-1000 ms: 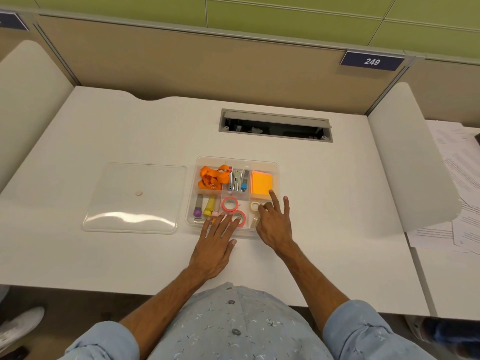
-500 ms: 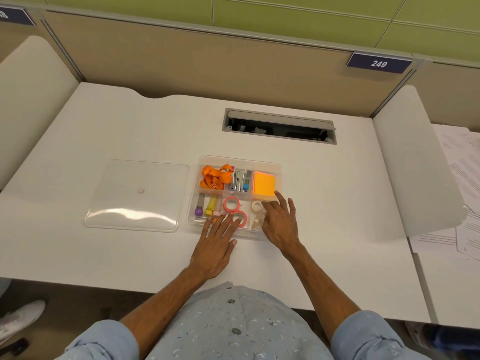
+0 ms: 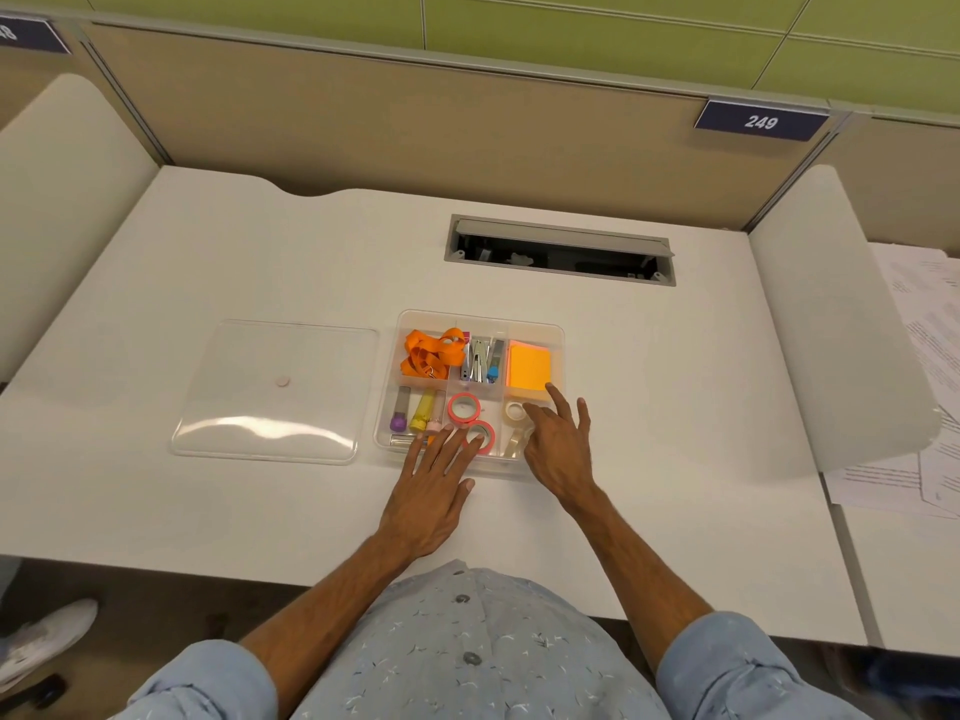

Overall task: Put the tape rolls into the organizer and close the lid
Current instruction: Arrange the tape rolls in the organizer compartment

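A clear plastic organizer (image 3: 558, 330) sits open at the middle of the white desk. Two pink tape rolls lie in its front middle compartment, one (image 3: 464, 406) behind the other (image 3: 481, 436). A white tape roll (image 3: 514, 412) lies in the front right compartment, with a clear roll (image 3: 513, 443) in front of it. My left hand (image 3: 434, 491) lies flat, its fingertips over the organizer's front edge by the nearer pink roll. My right hand (image 3: 558, 444) has spread fingers over the front right compartment, one fingertip touching the white roll. The clear lid (image 3: 275, 392) lies flat to the left.
The organizer also holds an orange lanyard (image 3: 431, 353), a stapler (image 3: 480, 361), orange sticky notes (image 3: 529, 367) and markers (image 3: 422, 415). An open cable slot (image 3: 558, 250) is at the back of the desk. Papers (image 3: 924, 381) lie on the desk to the right.
My right hand has lowered and slid slightly right, its fingers spreading over the front right compartment. My left hand has stayed in place.
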A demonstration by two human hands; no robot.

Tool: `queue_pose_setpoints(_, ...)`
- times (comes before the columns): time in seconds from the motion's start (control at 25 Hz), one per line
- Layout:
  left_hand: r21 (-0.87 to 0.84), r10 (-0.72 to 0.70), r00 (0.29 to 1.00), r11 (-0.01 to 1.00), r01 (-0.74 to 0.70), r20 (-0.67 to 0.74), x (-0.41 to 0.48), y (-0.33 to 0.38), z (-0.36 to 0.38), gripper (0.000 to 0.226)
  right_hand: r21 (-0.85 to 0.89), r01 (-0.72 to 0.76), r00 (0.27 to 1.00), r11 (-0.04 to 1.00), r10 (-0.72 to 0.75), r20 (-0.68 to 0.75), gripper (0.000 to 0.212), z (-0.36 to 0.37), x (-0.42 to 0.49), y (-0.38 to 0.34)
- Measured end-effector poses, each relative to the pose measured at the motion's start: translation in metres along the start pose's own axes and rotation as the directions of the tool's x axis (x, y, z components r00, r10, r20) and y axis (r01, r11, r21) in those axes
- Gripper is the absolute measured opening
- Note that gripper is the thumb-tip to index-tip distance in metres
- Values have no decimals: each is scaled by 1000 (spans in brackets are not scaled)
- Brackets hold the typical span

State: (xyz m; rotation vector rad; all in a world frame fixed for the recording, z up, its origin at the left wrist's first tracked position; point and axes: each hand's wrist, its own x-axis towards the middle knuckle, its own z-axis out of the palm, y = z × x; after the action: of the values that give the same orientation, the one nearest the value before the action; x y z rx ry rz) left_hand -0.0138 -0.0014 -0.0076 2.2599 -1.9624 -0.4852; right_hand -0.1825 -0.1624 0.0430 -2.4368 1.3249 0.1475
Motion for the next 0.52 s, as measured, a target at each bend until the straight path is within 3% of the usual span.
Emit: queue_pose_setpoints(0.52,-5,-1,1000,1000,1,2,0,-1,1,62,169,13,989,986,11,-145,39,-2,-5,12)
